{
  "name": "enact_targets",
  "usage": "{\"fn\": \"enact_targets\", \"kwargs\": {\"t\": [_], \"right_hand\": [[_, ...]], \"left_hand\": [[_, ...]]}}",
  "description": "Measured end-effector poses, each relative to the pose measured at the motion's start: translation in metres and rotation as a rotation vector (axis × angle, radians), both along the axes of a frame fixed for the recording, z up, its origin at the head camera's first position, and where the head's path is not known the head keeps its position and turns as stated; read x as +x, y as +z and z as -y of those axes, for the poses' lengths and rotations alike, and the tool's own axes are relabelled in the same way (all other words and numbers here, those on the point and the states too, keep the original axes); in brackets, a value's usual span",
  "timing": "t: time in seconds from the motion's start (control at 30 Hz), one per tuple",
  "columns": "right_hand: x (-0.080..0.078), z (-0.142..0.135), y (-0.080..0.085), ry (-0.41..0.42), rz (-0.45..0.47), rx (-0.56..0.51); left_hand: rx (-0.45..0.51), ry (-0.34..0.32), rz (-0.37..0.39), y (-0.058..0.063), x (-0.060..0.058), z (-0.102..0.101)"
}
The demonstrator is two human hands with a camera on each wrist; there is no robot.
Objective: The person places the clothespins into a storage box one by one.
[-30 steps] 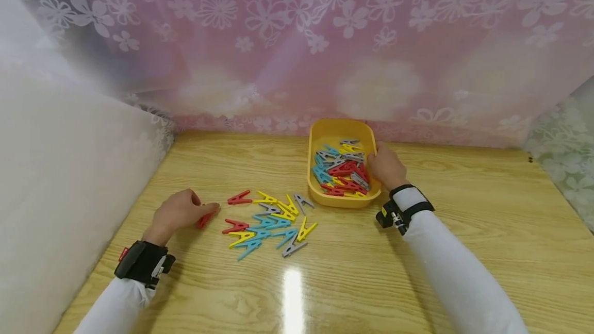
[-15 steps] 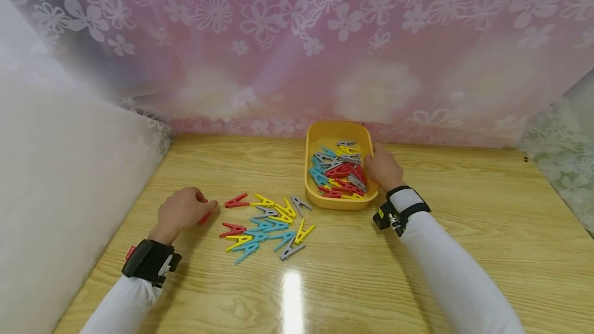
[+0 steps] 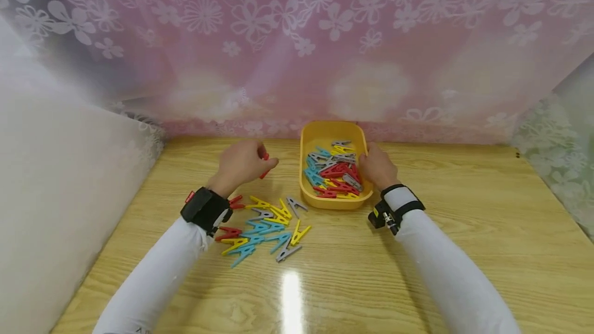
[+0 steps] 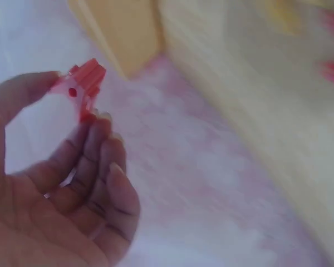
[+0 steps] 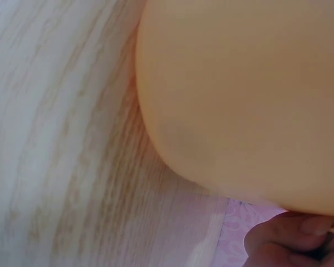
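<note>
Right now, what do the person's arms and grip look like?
The left sleeve and right sleeve are white. On the left sits a black band with a red tag; on the right, black straps and a black device with a yellow mark. The left grip and right grip are gloveless.

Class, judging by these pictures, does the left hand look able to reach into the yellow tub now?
Probably yes. The left hand, pinching a red clothespin, is beside the open-topped yellow tub with nothing visible between them; the right hand grips the opposite side, leaving this side free.
</note>
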State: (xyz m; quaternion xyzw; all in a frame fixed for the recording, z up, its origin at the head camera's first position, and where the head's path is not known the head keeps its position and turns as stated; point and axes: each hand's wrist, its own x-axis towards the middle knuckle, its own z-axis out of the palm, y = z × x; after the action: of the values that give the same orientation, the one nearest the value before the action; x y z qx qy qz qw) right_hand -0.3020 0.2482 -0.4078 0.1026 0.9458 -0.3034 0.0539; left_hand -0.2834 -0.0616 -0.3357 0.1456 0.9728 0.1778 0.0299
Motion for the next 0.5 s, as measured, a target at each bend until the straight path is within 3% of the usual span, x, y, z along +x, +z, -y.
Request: {"fn": "enact_targets", "kwargs": {"t": [0.13,0.27,0.5], "right_hand": [[-0.001,0.001,0.001,0.006,-0.003,0.008],[-0.001,0.001,-0.002,0.005,-0.026,0.02],[0.0,0.0,-0.003,0.001,-0.043,0.041]], "left_hand": [[0.006,-0.179,-0.034,0.007,-0.011,-0.042],[-0.037,-0.296,-0.066,-0.001,-0.018,-0.076],[-0.156,-0.293,-0.111,-0.025,-0.03,-0.106]]}}
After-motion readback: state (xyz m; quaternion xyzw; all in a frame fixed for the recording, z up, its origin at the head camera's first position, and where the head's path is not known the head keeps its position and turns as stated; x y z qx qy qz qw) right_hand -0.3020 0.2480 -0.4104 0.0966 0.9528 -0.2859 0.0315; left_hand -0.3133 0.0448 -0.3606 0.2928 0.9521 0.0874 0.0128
